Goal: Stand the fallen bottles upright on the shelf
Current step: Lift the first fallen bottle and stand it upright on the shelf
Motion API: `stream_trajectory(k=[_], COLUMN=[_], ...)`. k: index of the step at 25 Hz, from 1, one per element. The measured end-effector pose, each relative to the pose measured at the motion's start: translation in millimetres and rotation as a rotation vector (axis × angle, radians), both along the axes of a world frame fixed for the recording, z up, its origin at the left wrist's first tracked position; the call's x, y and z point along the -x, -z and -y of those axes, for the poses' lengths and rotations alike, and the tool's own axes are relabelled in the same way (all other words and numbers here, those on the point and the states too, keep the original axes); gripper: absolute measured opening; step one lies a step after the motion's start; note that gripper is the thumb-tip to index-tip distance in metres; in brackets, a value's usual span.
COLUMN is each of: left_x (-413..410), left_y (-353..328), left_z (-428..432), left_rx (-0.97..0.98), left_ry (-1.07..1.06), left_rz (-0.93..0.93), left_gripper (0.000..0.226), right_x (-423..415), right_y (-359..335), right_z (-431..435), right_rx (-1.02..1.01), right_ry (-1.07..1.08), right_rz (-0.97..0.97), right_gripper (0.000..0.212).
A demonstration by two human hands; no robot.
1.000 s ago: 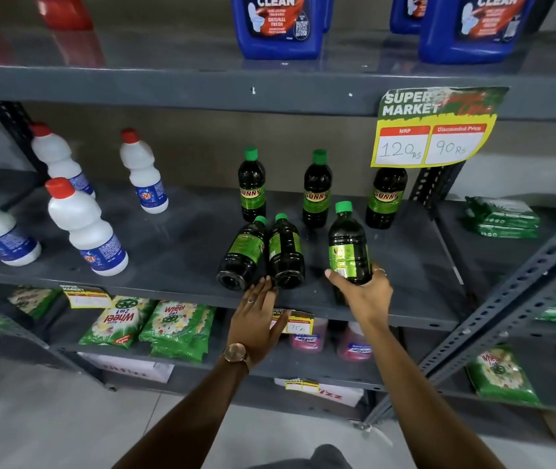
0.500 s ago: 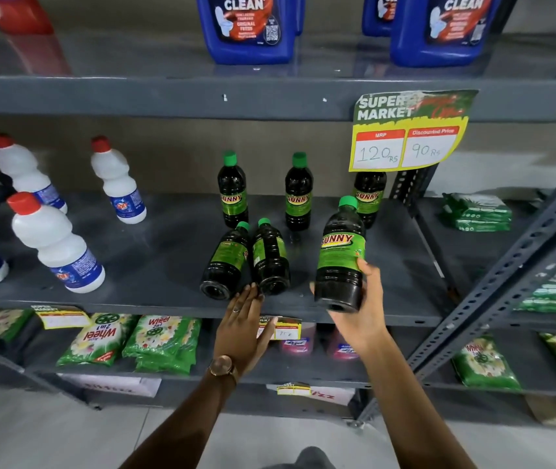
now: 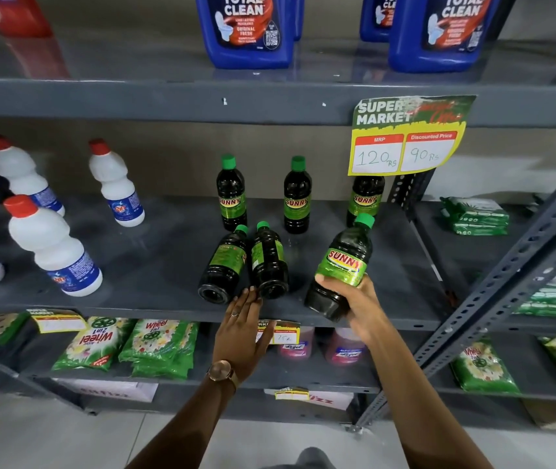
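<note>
3 green-capped bottles [image 3: 297,195] stand upright at the back of the shelf [image 3: 141,265], 2 fallen bottles [image 3: 248,264] lie side by side in front of them with caps pointing back, and 1 held bottle [image 3: 342,267] is lifted and tilted, not yet set down, so I judge the job under half done. The right hand [image 3: 358,304] has its fingers [image 3: 325,282] wrapped around the held bottle's lower body, right of the fallen pair. The left hand [image 3: 241,328] is flat, fingers straight and together, tips touching the fallen bottles' bases at the shelf's front edge, gripping nothing.

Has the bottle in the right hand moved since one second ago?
Yes. The bottle in the right hand has been lifted off the shelf and tilted.
</note>
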State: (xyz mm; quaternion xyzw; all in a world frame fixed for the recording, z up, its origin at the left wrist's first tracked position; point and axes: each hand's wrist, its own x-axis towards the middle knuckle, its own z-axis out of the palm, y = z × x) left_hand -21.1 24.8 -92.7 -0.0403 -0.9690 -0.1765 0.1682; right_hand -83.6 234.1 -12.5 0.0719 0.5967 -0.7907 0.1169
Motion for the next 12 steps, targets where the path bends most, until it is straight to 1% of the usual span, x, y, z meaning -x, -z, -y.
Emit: stream_trajectory(k=[2, 5, 7, 10, 12], left_x=[0.0, 0.9, 0.4, 0.4, 1.3], left_y=[-1.5, -1.9, 0.1, 2.6, 2.3], left_z=[-0.3, 0.1, 0.2, -0.5, -0.7], left_rx=[0.004, 0.0, 0.006, 0.001, -0.007], left_ry=[0.005, 0.004, -0.002, -0.008, -0.004], left_rz=[0.009, 0.014, 0.003, -0.009, -0.008], left_gripper=[0.059, 0.058, 0.058, 0.06, 0.06], right_x=[18.5, 50.1, 66.8, 85.9, 98.1], right_y=[2.1, 0.0, -5.2, -5.8, -4.5], right_z=[-7.2, -15.9, -17.3, -23.8, -33.1], right_rx=[-0.105, -0.287, -0.381, -0.463, -0.486], right_ry=[-0.011, -0.055, -0.043, -0.035, -0.048], right_rz=[-0.054, -0.166, -0.209, -0.245, -0.29], right_gripper=[0.079, 0.071, 0.075, 0.083, 0.084])
